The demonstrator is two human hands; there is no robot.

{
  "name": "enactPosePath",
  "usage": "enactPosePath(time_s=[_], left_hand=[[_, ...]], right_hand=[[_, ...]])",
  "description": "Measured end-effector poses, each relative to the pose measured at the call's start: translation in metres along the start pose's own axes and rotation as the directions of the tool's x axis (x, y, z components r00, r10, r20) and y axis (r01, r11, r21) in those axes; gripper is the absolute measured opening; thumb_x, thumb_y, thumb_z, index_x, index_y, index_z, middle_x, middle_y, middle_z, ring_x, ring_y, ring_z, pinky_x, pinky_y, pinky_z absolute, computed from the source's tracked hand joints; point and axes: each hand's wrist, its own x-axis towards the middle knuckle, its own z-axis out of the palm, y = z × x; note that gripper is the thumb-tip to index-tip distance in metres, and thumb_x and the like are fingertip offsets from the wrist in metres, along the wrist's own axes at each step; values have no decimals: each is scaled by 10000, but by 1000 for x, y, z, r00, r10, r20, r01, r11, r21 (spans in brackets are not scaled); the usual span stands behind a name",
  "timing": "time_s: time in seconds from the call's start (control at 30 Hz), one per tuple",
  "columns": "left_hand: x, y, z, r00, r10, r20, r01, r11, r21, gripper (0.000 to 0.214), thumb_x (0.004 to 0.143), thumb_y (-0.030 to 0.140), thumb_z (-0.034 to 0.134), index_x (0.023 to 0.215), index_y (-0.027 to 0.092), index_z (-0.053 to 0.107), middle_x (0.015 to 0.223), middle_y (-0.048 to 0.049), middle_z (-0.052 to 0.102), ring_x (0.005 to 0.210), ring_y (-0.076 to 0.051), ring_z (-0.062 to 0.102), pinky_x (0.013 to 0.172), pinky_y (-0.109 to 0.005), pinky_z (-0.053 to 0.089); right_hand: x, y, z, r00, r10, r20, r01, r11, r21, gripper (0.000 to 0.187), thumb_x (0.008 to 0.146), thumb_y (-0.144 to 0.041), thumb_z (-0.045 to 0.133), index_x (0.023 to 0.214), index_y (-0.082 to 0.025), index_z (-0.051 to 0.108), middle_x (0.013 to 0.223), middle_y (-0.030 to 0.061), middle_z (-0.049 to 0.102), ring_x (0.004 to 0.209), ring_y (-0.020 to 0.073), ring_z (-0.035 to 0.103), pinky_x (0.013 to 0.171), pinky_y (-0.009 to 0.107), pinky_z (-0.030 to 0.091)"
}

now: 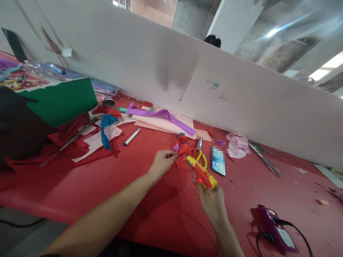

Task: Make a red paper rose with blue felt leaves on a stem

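In my right hand [211,196] is a yellow and red hot glue gun [201,172], its tip pointing to the upper left and a small red light glowing near the grip. My left hand [163,163] pinches a red crepe paper piece [182,151] right at the gun's tip; whether tip and paper touch is unclear. Just behind lie a small red and blue paper flower [181,137] and a purple paper bit [175,146]. Yellow-handled scissors [200,144] rest beyond the gun, partly covered by it.
A phone [218,161] and crumpled pink paper [238,145] lie to the right. Nearer is a purple power box [277,230] with black cables. A marker [132,137], blue paper [106,130] and a green box [61,101] are left. A white partition [150,64] stands behind.
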Motion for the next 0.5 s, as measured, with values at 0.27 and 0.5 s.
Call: enactPosePath(time_s=[0.27,0.5], left_hand=[[-2,1,1,998,-67,15,67,997,-41,133,632,264,690,643,136,729,509,26,532,495,-86,398,533,-236,303],[1,-4,-2,999,-36,31,34,998,58,191,680,273,638,740,122,737,558,7,570,495,-90,403,521,-235,312]], right_hand=[[1,2,3,999,13,35,-14,1000,19,352,808,-456,585,968,-151,663,737,66,715,640,207,640,538,273,492],[0,1,1,1000,2,10,-3,998,60,347,813,-452,591,966,-147,652,803,82,721,691,213,661,624,299,533]])
